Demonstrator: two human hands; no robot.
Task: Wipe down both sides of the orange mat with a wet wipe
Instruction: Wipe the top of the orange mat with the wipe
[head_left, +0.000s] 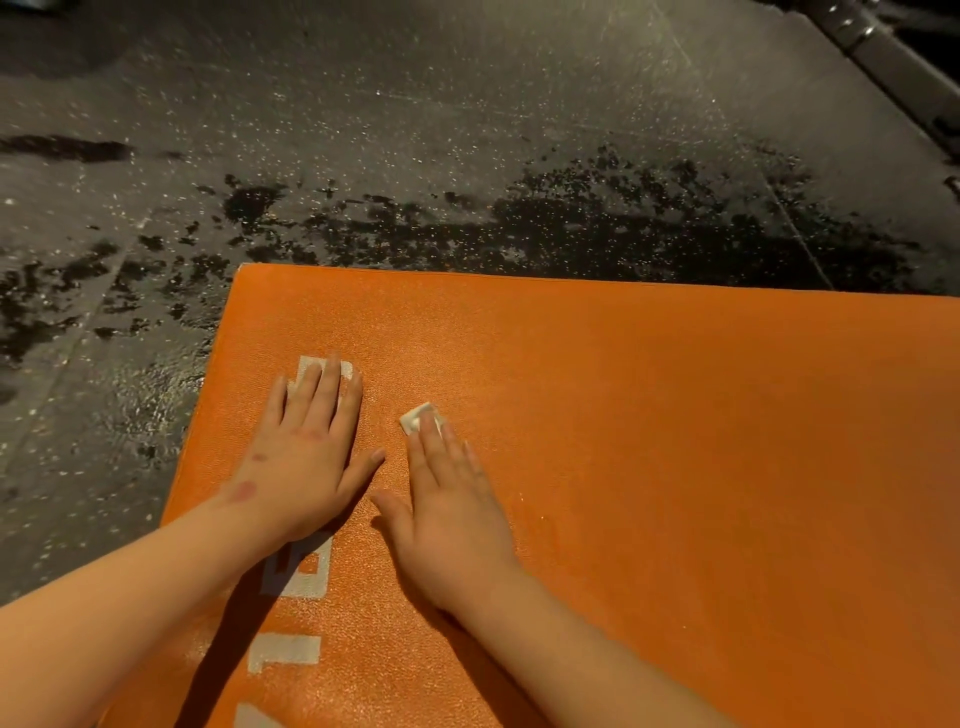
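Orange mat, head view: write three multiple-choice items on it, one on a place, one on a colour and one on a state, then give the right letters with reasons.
1. Where on the mat is the wet wipe?
A. at its far edge
B. under the fingertips of the right hand
C. beside the wrist

2. What colour is the lettering?
A. black
B. blue
C. white

3. How does the left hand lie?
A. flat, fingers straight
B. in a fist
C. lifted off the mat

Answers:
1. B, the wipe peeks out beneath those fingertips.
2. C, pale letters show by the forearm.
3. A, its palm rests on the mat.
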